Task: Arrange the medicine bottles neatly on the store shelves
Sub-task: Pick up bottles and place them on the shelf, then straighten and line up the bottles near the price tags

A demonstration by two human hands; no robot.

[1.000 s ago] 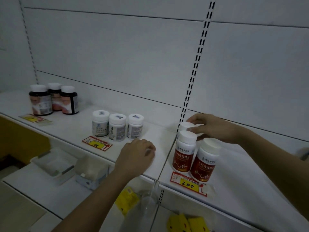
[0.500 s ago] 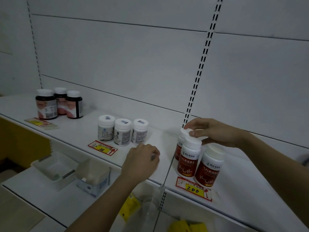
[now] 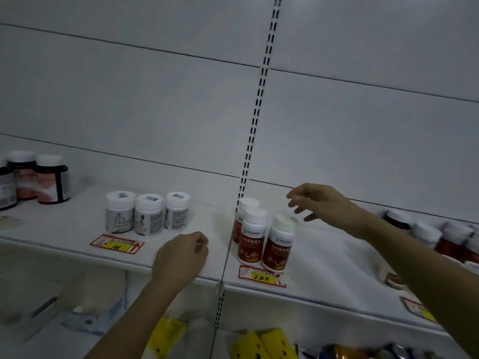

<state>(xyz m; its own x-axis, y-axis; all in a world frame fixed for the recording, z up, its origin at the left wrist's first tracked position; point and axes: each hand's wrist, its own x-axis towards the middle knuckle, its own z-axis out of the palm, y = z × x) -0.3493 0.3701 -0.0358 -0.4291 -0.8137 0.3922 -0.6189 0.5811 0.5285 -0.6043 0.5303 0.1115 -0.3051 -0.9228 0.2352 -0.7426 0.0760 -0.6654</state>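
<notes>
- While three red-labelled bottles (image 3: 250,239) already stand upright in a tight cluster just right of the upright rail, above their price tag (image 3: 261,276), we judge this group close to settled, though its back bottle sits partly hidden.
- Left of the rail, we see three white bottles (image 3: 147,215) in a fair row on the shelf (image 3: 77,229), and dark bottles (image 3: 39,178) grouped at the far left.
- At the right edge more bottles (image 3: 438,237) appear blurred; we judge those the likely work left, though we cannot tell their order.
- Our right hand (image 3: 320,203) hovers just above and behind the red cluster, fingers spread loosely, holding nothing and touching no cap.
- Our left hand (image 3: 181,255) rests at the shelf's front edge, fingers curled under; whether it holds anything we cannot tell.
</notes>
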